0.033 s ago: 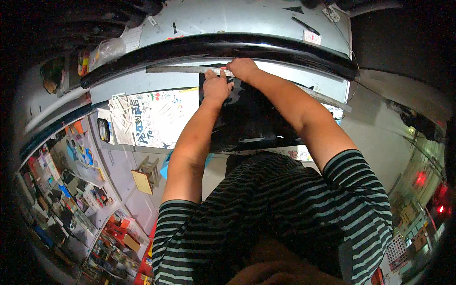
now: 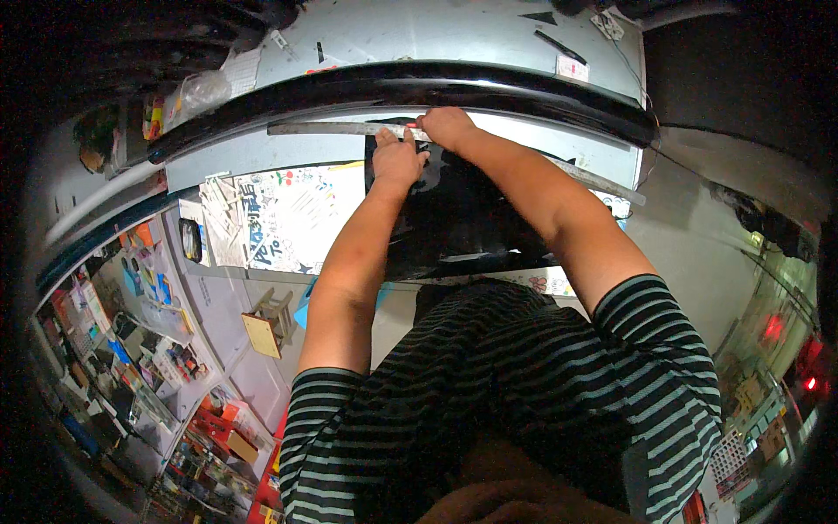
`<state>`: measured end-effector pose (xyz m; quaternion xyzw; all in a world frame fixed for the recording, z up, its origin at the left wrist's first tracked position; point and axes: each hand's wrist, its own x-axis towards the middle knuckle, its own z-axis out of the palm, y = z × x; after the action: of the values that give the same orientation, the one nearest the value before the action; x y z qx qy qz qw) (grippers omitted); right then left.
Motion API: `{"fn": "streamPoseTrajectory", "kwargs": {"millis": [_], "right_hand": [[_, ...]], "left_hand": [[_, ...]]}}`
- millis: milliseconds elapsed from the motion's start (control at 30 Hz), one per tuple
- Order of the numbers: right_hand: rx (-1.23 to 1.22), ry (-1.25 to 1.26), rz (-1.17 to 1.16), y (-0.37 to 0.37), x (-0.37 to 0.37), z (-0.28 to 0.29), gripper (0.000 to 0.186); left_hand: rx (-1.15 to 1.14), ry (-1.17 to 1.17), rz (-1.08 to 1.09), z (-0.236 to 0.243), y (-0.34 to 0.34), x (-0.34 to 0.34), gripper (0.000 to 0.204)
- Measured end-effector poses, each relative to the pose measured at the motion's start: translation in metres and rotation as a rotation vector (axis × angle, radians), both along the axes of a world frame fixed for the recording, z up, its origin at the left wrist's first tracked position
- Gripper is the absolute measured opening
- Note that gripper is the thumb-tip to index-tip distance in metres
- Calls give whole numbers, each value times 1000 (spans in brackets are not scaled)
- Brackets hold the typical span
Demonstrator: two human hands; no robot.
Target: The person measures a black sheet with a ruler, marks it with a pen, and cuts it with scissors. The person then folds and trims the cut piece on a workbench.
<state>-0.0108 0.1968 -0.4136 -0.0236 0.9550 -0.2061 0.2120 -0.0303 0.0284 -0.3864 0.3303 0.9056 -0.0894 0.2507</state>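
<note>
A glossy black film sheet (image 2: 471, 218) lies over the table and hangs toward me. Across its far end rests a long metal ruler (image 2: 323, 127), which runs left and reappears beyond my right forearm. My left hand (image 2: 398, 162) presses the ruler down with outstretched, spread fingertips. Just right of it, my right hand (image 2: 447, 127) is closed round a small red tool (image 2: 412, 126); only its red end shows, by the ruler's edge. Behind both hands a thick roll of black film (image 2: 349, 92) stretches across the table.
The pale table (image 2: 419, 35) carries a clear plastic bag (image 2: 205, 90), a dark stick-like tool (image 2: 560, 45) and a white card (image 2: 572, 68). White strips (image 2: 225, 210) lie on a drawn-on board (image 2: 305, 210). A small wooden stool (image 2: 266, 323) and crowded shelves (image 2: 131, 349) are at left.
</note>
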Motion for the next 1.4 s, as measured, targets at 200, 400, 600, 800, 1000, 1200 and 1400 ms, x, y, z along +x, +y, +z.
{"fn": "streamPoseTrajectory", "kwargs": {"millis": [200,400,600,800,1000,1200,1400], "right_hand": [[1,33,4,7,10,3,29],[10,21,-19,15,20,2,28],[15,8,-19,26,33,5,28],[34,-5,-15,35,47,10,28],[31,-1,-15,48,62,9,27],[25,40,-8,62,80,13,29],[41,-10,-23,74,95,17,29]], "left_hand": [[-39,-17,7,4,4,-1,79],[-34,-20,22,1,8,-2,76],[11,87,-4,-18,11,-3,71],[-28,-24,98,-16,29,-11,69],[-53,-44,156,-5,49,-10,68],[-55,111,144,-26,57,2,68],[-167,82,124,-25,69,0,69]]}}
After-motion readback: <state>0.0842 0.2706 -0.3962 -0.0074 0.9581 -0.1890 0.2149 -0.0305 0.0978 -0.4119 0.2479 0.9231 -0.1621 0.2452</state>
